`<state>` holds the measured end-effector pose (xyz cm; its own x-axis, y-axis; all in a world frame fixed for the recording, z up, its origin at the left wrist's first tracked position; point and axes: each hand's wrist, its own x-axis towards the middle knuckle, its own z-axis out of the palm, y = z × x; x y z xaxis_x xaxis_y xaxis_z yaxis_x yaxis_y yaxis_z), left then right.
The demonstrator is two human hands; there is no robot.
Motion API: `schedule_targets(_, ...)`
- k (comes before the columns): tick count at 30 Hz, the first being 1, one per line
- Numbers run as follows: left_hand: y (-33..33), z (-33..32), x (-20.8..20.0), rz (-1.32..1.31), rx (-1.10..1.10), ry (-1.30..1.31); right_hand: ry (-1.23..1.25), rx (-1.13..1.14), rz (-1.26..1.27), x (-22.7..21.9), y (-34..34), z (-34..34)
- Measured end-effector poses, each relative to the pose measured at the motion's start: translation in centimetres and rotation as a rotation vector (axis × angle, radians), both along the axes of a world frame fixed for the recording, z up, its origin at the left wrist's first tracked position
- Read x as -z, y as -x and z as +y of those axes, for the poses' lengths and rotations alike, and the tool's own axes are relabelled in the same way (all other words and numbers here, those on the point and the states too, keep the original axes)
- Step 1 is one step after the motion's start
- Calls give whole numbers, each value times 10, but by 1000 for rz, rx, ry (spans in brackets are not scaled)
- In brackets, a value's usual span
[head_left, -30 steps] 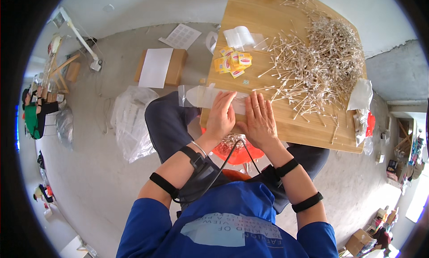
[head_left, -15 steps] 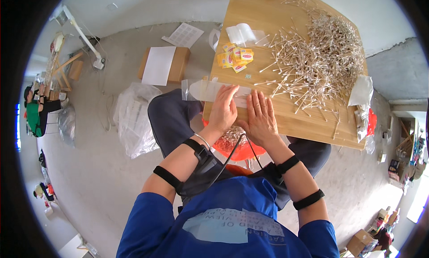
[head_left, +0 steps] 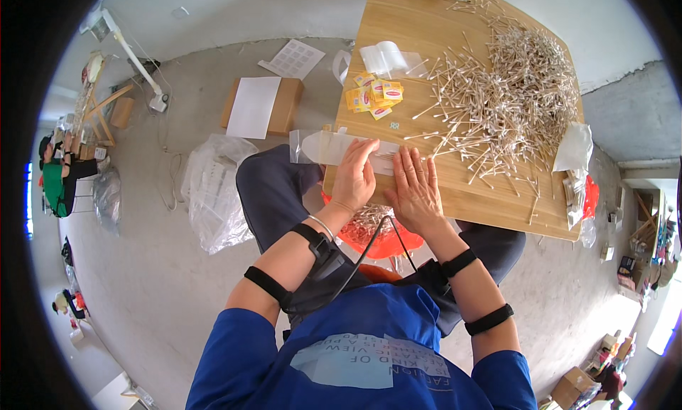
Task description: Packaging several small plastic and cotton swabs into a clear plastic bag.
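A flat, clear plastic bag (head_left: 328,148) lies across the near left corner of the wooden table (head_left: 458,191), its left end reaching past the edge. A few cotton swabs (head_left: 386,154) show in it between my hands. My left hand (head_left: 356,175) rests on the bag on its outer edge, fingers stretched out. Beside it, my right hand (head_left: 418,191) lies flat over the bag's right end, fingers straight and covering that part. A large heap of loose cotton swabs (head_left: 518,90) spreads over the table to the right.
Small yellow-and-white cards (head_left: 376,94) and a stack of clear sleeves (head_left: 383,57) lie beyond my hands. Below the table edge sits a red bag of swabs (head_left: 369,241). On the floor at left are a cardboard box (head_left: 288,106) and a crumpled clear bag (head_left: 212,193).
My right thumb has drawn slightly away from my left hand, so the gap between the hands is a little wider. The bag stays in place.
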<state>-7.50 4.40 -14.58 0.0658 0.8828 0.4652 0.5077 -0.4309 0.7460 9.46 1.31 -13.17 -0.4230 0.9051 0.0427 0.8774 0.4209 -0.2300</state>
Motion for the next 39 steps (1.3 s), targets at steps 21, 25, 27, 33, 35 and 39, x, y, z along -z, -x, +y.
schedule_targets(21, -2, -1, 1, 49, -15, -28, 41, 28, 85, 2, 2, 6)
schedule_targets(25, -2, -1, -3, 62, -4, 27, -40, 74, 117, 0, -1, 9)
schedule_targets(27, -2, -2, -3, 56, -6, 38, -58, 63, 138, 5, 0, 9)
schedule_targets(33, -2, -2, 0, 54, -3, 27, -13, 9, 68, 4, 4, 0)
schedule_targets(35, -1, -2, 0, 57, 4, 40, -16, 19, 73, 3, 6, 0)
schedule_targets(39, -1, -3, -6, 9, 11, 48, -22, 41, 8, -2, 5, -1)
